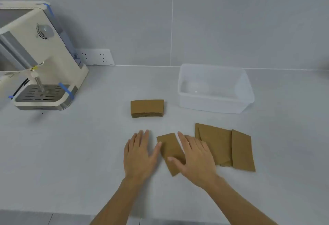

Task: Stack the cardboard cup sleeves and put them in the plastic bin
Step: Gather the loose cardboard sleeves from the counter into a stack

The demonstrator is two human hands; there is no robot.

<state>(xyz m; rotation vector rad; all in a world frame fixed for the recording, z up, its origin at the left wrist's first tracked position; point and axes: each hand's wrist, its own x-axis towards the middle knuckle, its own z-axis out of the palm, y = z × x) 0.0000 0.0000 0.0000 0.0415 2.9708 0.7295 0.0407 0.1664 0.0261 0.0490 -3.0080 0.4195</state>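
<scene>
Pale grey countertop [71,153], grey tiled wall behind.

Left hand [138,155]: flat on the counter, palm down, fingers extended and close together, gripping nothing. Thumb tip touches the left edge of a single flat brown cardboard cup sleeve [170,151].

Right hand [195,159]: palm down, fingers spread and laid flat over the right part of that same sleeve, thumb pressing on its lower half. Pressing, not pinching; hand open.

That sleeve lies tilted, long axis running roughly 11 to 5 o'clock, between the two hands.

Neat stack of brown cardboard sleeves [147,108]: at 12 o'clock from the left hand, apart from it, edges aligned.

Loose group of flat brown sleeves [226,144]: at 3 o'clock from the right hand, overlapping one another, unstacked; its left edge runs under or just beside the right hand's fingers, cannot tell which.

Clear rectangular plastic bin [243,89]: at 1 o'clock from the hands, near the wall, no sleeves inside.

Cream-coloured espresso machine with blue tape strips [44,61]: far at 10 o'clock. White wall socket plate [97,57] just right of it.
</scene>
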